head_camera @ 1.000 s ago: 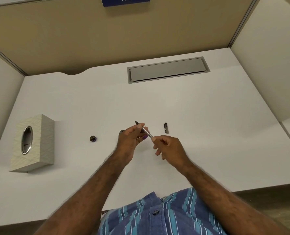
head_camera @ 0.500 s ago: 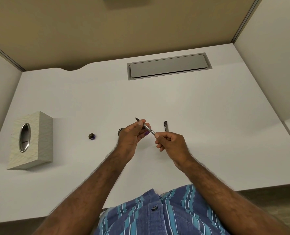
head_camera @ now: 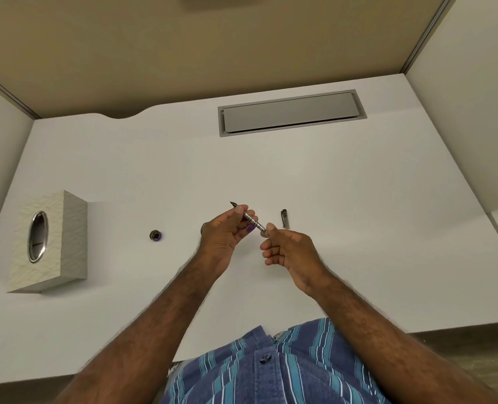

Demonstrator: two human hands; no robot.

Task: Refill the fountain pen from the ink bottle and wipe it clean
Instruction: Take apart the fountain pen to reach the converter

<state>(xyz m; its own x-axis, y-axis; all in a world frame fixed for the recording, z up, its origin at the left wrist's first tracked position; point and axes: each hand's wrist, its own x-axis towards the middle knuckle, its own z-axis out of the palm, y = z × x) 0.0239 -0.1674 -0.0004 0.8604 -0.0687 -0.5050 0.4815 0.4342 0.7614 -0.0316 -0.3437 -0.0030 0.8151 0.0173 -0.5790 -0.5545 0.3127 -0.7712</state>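
A person sits at a white desk (head_camera: 358, 228) inside a cubicle with tan and pale partition walls, seen from above through a camera worn on the head. Both bare forearms reach forward over the desk, and a blue striped button-up shirt (head_camera: 271, 371) shows at the bottom edge.

The two hands meet above the middle of the desk and share one object: a slim fountain pen with a silver metal converter section and a dark nib (head_camera: 249, 219). The pen is held in the air at a slant, nib end pointing up and to the left, back end pointing down and to the right. The left hand (head_camera: 224, 237) is closed around the front part of the pen, thumb and fingertips pinching it, with the dark nib poking out past the thumb. A purple stain marks one left fingertip. The right hand (head_camera: 288, 252) pinches the back end of the silver section between thumb and forefinger, the other fingers loosely curled beneath.

Just beyond the right hand, a small dark pen cap with a clip (head_camera: 284, 218) lies on the desk. To the left of the hands, apart from them, sits a small round dark ink bottle lid with a purple tint (head_camera: 155, 235). The ink bottle itself is mostly hidden behind the left hand. At the far left stands a pale textured tissue box with an oval metal-rimmed opening (head_camera: 49, 243). A grey rectangular cable hatch (head_camera: 291, 113) is set into the far part of the desk.
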